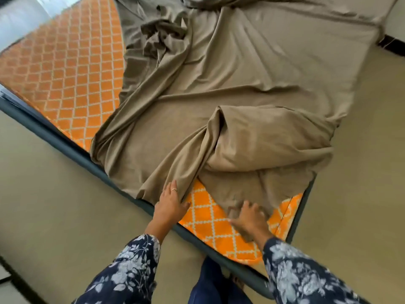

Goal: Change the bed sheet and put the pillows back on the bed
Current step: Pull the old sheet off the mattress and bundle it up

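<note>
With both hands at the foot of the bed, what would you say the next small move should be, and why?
Probably draw the near edge of the taupe sheet toward the bed's foot. It lies bunched and folded back, leaving the orange patterned cover bare at this corner. The left hand holds a fold of the sheet, and the right hand, blurred, touches its edge, so both look placed to pull it flat.

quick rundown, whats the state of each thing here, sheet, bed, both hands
brown sheet: loose, rumpled, only partly spread
orange patterned mattress: bare at the near edge and far left side
left hand: grips a fold of the sheet
right hand: blurred, fingers at the sheet's edge, grip unclear
</note>
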